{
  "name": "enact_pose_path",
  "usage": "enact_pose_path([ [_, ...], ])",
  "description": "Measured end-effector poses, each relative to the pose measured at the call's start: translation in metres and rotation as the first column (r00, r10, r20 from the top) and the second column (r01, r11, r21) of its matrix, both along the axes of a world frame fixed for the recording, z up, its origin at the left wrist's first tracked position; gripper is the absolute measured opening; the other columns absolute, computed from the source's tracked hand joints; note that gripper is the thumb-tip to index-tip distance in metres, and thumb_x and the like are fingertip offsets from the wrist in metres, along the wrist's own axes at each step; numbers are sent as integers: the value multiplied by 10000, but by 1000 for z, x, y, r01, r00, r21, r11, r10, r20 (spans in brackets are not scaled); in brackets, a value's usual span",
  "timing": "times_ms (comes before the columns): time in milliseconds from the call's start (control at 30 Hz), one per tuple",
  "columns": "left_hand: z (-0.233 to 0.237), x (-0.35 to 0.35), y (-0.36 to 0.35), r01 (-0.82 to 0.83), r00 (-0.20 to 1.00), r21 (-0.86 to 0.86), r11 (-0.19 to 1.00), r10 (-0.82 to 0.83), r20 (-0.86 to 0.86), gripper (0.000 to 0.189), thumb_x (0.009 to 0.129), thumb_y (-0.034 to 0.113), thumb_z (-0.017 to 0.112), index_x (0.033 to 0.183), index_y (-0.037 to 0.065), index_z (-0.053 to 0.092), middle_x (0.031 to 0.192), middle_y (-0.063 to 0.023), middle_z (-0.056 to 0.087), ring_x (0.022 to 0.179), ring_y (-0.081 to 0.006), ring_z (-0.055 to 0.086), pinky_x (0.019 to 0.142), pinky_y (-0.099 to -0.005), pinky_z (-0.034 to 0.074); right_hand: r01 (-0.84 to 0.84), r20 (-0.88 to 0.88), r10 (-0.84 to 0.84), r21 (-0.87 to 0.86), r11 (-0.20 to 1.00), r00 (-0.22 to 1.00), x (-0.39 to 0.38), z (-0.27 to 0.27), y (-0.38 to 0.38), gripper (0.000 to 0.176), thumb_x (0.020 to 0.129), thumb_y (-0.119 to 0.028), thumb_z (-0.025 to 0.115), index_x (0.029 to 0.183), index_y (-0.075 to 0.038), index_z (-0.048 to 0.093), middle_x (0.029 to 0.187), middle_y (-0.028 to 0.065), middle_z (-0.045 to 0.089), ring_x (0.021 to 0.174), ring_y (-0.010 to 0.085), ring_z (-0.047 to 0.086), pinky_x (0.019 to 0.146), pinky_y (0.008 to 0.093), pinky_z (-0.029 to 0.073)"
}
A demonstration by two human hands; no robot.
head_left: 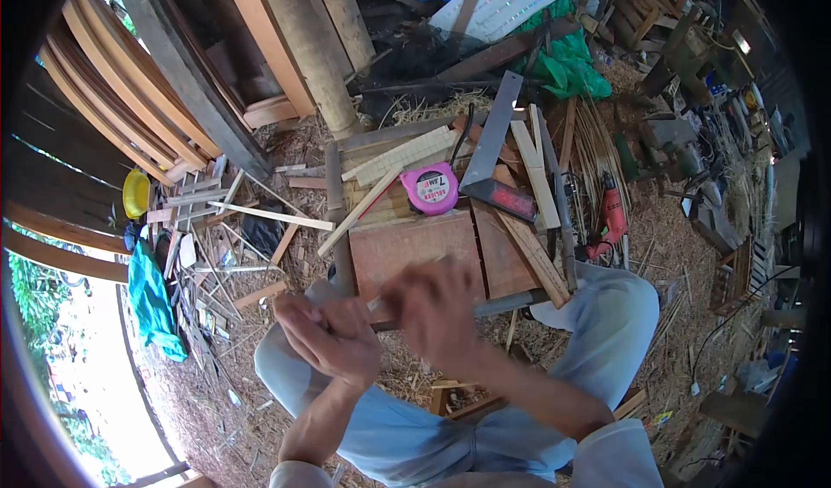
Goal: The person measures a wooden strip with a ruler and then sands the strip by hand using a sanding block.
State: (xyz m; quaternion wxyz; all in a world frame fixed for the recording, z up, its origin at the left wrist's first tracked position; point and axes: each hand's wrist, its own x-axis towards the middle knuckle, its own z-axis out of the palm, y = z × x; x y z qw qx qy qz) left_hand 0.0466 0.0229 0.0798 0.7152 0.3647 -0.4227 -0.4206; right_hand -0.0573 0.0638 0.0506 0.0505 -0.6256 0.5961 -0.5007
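My left hand (333,337) is raised over my left knee with its fingers curled closed; what they hold, if anything, is hidden. Beside it, my right hand (437,311) is smeared by motion, so its fingers cannot be read. Both hands are in front of the near edge of a low worktable with a brown board (411,250) on it. Beyond them lie a pink tape measure (431,189), a try square (493,142) with a wide metal blade, and several pale wood strips (402,157). A thin stick (359,211) leans beside the tape measure.
A red power drill (610,215) is on the ground right of the table. Scrap wood (208,198) and a teal cloth (154,302) lie to the left. Curved timbers (121,81) stand at the upper left; wood shavings cover the ground.
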Motion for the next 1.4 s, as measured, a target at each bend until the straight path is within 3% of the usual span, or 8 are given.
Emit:
enact_pose_path([
  [300, -3, 5, -14, 89, 977, -15, 996, -90, -193, 304, 1060, 323, 317, 839, 114, 317, 472, 32, 165, 383, -68, 145, 353, -255, 138, 67, -112, -54, 119, 991, 992, -12, -7, -10, 221, 748, -228, 663, 941, -128, 618, 979, 68, 540, 924, 256, 525, 795, 451, 348],
  [400, -14, 12, -7, -233, 972, 168, 958, 232, 28, 300, 1060, 320, 319, 848, 109, 333, 459, 30, 172, 370, -65, 137, 353, -252, 133, -13, -81, 11, -28, 1000, 997, -7, -8, -3, 222, 780, -153, 634, 990, -86, 610, 943, 99, 563, 844, 296, 524, 770, 439, 352],
  [633, -2, 12, -28, 144, 956, 51, 988, -126, -266, 301, 1057, 357, 339, 863, 128, 374, 481, 42, 166, 396, -69, 103, 383, -267, 121, 78, -109, -56, 209, 975, 992, -21, -9, -5, 287, 846, -131, 605, 1107, -31, 540, 1053, 147, 533, 956, 329, 497, 845, 454, 359],
  [933, 8, -1, -20, 250, 952, -62, 966, -257, -163, 320, 1063, 357, 302, 840, 134, 352, 471, 40, 165, 396, -71, 90, 387, -269, 117, -463, 279, 397, 238, 854, 874, -83, -4, -7, 436, 927, -216, 584, 1290, -13, 451, 1173, 193, 567, 1090, 367, 543, 945, 418, 427],
  [1033, 9, -4, -20, 253, 958, -84, 964, -262, -120, 323, 1062, 360, 294, 834, 136, 342, 457, 41, 166, 380, -71, 83, 376, -265, 121, -609, 983, -14, 124, 783, 182, -81, 9, -4, 473, 1001, -362, 457, 1329, -22, 434, 1180, 175, 598, 912, 303, 669, 738, 410, 574],
  [1067, 9, -4, -21, 247, 962, -80, 966, -255, -98, 324, 1061, 362, 292, 833, 137, 339, 451, 41, 167, 373, -71, 80, 371, -264, 122, -609, 981, -11, 128, 783, 193, -85, 6, -3, 473, 1001, -362, 457, 1329, -22, 434, 1180, 175, 598, 912, 303, 669, 738, 410, 574],
  [1133, 8, -3, -21, 242, 964, -74, 967, -249, -98, 327, 1061, 365, 292, 832, 135, 335, 451, 40, 165, 373, -71, 80, 369, -266, 122, -712, 904, -82, -272, 648, -420, -93, -10, -5, 522, 999, -411, 412, 1341, -16, 413, 1176, 197, 590, 873, 300, 681, 649, 407, 594],
  [1400, 7, -1, -22, 268, 960, -77, 960, -273, -66, 338, 1059, 372, 291, 833, 123, 321, 454, 37, 163, 373, -74, 81, 365, -271, 132, -690, 945, -86, -167, 704, -315, -88, -1, -4, 500, 979, -399, 416, 1326, -38, 418, 1070, 216, 616, 746, 264, 670, 525, 341, 556],
])
